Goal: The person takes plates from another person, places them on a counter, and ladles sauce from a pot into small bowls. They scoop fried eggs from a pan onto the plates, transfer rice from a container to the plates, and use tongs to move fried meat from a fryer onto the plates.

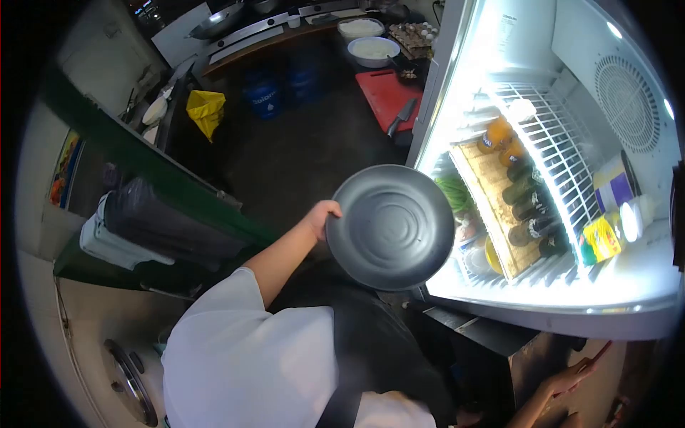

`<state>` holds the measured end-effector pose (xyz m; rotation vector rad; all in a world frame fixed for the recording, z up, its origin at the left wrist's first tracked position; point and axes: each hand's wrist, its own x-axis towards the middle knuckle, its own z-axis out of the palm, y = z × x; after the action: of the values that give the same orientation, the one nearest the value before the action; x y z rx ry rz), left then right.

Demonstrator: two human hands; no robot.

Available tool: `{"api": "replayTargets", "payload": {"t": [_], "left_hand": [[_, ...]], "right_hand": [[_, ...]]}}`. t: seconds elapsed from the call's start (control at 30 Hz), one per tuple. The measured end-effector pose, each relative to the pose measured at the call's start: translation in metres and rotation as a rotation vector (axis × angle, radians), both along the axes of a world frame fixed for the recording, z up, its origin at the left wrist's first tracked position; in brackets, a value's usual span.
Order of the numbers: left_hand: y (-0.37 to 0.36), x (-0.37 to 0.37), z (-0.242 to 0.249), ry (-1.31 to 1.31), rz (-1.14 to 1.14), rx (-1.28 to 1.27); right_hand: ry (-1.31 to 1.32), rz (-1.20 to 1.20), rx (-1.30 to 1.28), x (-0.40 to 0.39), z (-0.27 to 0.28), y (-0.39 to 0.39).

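Observation:
My left hand (321,217) grips the left rim of a round dark grey plate (391,227), with the thumb over its edge. Concentric rings mark the plate's face, and nothing lies on it. Beside the plate, on the right, stands an open, lit fridge (492,303). Bottles (528,207) lie on a tan board (477,170) on a wire shelf (564,146) inside. A yellow packet (601,239) sits near the fridge's right side. Of my right arm only a white sleeve (392,411) shows at the bottom edge; the hand is out of view.
A red cutting board (382,96) with a knife (403,116) is beyond the fridge, near white bowls (373,50) and eggs (428,32). A yellow bag (205,110) hangs at the left. At lower right, another person's hand (571,378) holds something red.

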<state>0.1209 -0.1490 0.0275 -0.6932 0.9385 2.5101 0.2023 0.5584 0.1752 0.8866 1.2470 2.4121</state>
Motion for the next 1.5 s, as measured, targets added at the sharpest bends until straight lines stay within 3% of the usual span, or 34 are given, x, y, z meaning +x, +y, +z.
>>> {"api": "replayTargets", "payload": {"t": [0.07, 0.13, 0.2, 0.27, 0.3, 0.33, 0.37, 0.43, 0.47, 0.57, 0.77, 0.9, 0.97, 1.03, 1.17, 1.23, 1.27, 1.3, 1.37, 1.43, 1.47, 1.5], "left_hand": [[-0.033, -0.026, -0.025, 0.000, 0.049, -0.025], [-0.069, -0.050, -0.047, -0.004, 0.061, -0.019], [-0.128, -0.072, -0.096, -0.080, 0.179, -0.169], [-0.188, -0.089, -0.138, -0.086, 0.257, -0.163], [-0.206, -0.100, -0.150, -0.098, 0.333, -0.144], [-0.215, -0.109, -0.131, -0.149, 0.375, -0.133], [-0.224, -0.119, -0.103, -0.197, 0.419, -0.123], [-0.255, -0.140, -0.106, -0.182, 0.496, -0.090], [-0.273, -0.149, -0.107, -0.180, 0.528, -0.072], [-0.324, -0.167, -0.101, -0.143, 0.680, -0.076], [-0.396, -0.170, -0.116, -0.123, 0.780, -0.050], [-0.415, -0.184, -0.112, -0.093, 0.907, -0.005], [-0.430, -0.190, -0.120, -0.077, 0.975, -0.027], [-0.436, -0.211, -0.089, -0.058, 0.987, 0.017], [-0.469, -0.261, -0.065, -0.106, 1.003, 0.010], [-0.493, -0.288, -0.065, -0.059, 0.995, 0.034], [-0.511, -0.305, -0.060, -0.058, 1.018, 0.033], [-0.523, -0.317, -0.057, -0.078, 1.013, 0.044], [-0.553, -0.338, -0.061, -0.078, 1.060, 0.061], [-0.582, -0.348, -0.081, -0.112, 1.119, 0.035], [-0.590, -0.363, -0.046, -0.095, 1.147, 0.049], [-0.605, -0.369, -0.042, -0.099, 1.191, 0.062]], "right_hand": [[-0.133, -0.049, -0.053, 0.011, 0.010, 0.001], [-0.103, 0.419, -0.022, 0.018, 0.018, -0.010], [-0.086, 0.451, -0.041, 0.003, 0.029, -0.051], [-0.101, 0.445, -0.156, -0.023, 0.037, -0.116], [-0.108, 0.464, -0.280, -0.040, 0.040, -0.153], [-0.098, 0.501, -0.489, -0.059, 0.042, -0.194], [-0.039, 0.552, -0.849, -0.081, 0.043, -0.237], [0.150, 0.491, -1.805, -0.128, 0.044, -0.328], [0.132, 0.388, -2.046, -0.152, 0.039, -0.371], [-0.061, 0.134, -2.371, -0.223, 0.019, -0.483], [-0.465, -0.174, -2.471, -0.362, -0.007, -0.632], [-0.429, -0.051, -3.185, -0.463, -0.049, -0.737], [-0.332, 0.152, -3.286, -0.514, -0.094, -0.797], [-0.365, -0.176, -3.277, -0.561, -0.136, -0.842], [-0.384, -0.311, -3.413, -0.613, -0.156, -0.939], [-0.504, -0.759, -3.438, -0.649, -0.170, -0.984], [-0.548, -0.496, -3.405, -0.668, -0.186, -1.006], [-0.586, -0.519, -3.382, -0.679, -0.180, -1.023], [-0.579, -0.334, -3.301, -0.708, -0.165, -1.072], [-0.680, -0.377, -3.277, -0.735, -0.156, -1.121], [-0.708, -0.418, -3.267, -0.746, -0.153, -1.145], [-0.733, -0.456, -3.257, -0.756, -0.150, -1.169]]}}
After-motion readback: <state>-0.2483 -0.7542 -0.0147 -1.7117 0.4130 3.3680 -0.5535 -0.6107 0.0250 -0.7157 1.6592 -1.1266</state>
